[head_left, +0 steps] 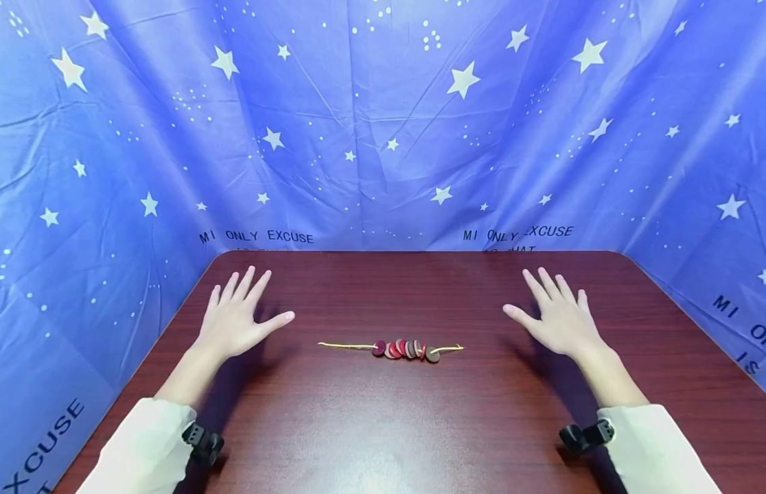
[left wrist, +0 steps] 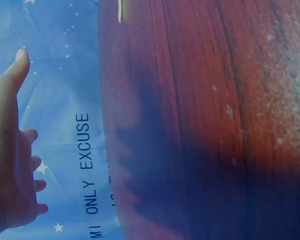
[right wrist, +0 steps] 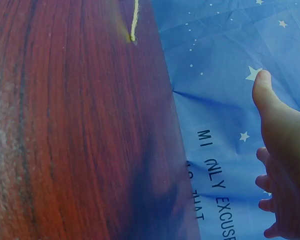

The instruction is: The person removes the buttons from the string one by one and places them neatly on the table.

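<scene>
Several buttons (head_left: 410, 349) in red, brown and grey tones, threaded in a close row on a yellow cord (head_left: 352, 346), lie near the middle of the tabletop (head_left: 383, 295) before you. The cord's two free ends extend towards the tabletop's left and right sides. Your left hand (head_left: 231, 329) hovers above the tabletop's left part, its grip unclosed, fingers straight and spread. Your right hand (head_left: 562, 326) hovers above the tabletop's right part, its grip likewise spread, fingers extended. Both stand apart from the buttons and cast shadows on the tabletop. At the cuffs of your white sleeves (head_left: 136, 439) sit black wrist devices (head_left: 202, 442). Beyond the tabletop's far edge and along its sides hangs a blue curtain (head_left: 389, 96) printed with white stars, dots and black lettering.
</scene>
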A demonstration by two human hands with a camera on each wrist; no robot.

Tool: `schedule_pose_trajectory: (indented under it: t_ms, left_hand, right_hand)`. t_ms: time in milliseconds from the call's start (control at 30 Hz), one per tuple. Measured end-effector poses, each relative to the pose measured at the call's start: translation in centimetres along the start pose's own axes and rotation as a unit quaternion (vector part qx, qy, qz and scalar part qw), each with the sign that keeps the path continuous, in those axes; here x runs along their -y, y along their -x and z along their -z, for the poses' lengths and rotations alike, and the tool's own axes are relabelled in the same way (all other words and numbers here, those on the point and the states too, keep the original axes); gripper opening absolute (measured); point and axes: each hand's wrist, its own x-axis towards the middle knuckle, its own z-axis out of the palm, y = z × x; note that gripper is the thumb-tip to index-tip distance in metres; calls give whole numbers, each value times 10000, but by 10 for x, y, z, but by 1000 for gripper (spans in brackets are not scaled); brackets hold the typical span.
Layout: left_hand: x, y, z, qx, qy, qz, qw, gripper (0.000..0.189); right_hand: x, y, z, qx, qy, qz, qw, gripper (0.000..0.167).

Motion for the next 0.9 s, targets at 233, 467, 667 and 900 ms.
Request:
schedule_pose_trajectory:
  t_ms: [233, 467, 667, 900]
  left_hand:
    - [-6, -5, -3, -528, -1, -248, 9983, 89]
    - [-16, -9, -9, -895, 167, -542, 9944, 82]
    - [-25, -15, -12, -778, 524, -738, 9929, 74]
    - [-36, -20, -18, -104, 1218, -1067, 9868, 63]
  right_hand:
    - [8, -2, 2, -75, -48, 132, 9999, 87]
    - [24, -4, 0, -342, -220, 448, 9982, 78]
    - [38, -9, -5, -530, -357, 863, 9942, 67]
    - [59, -11, -13, -159, -967, 1135, 9887, 61]
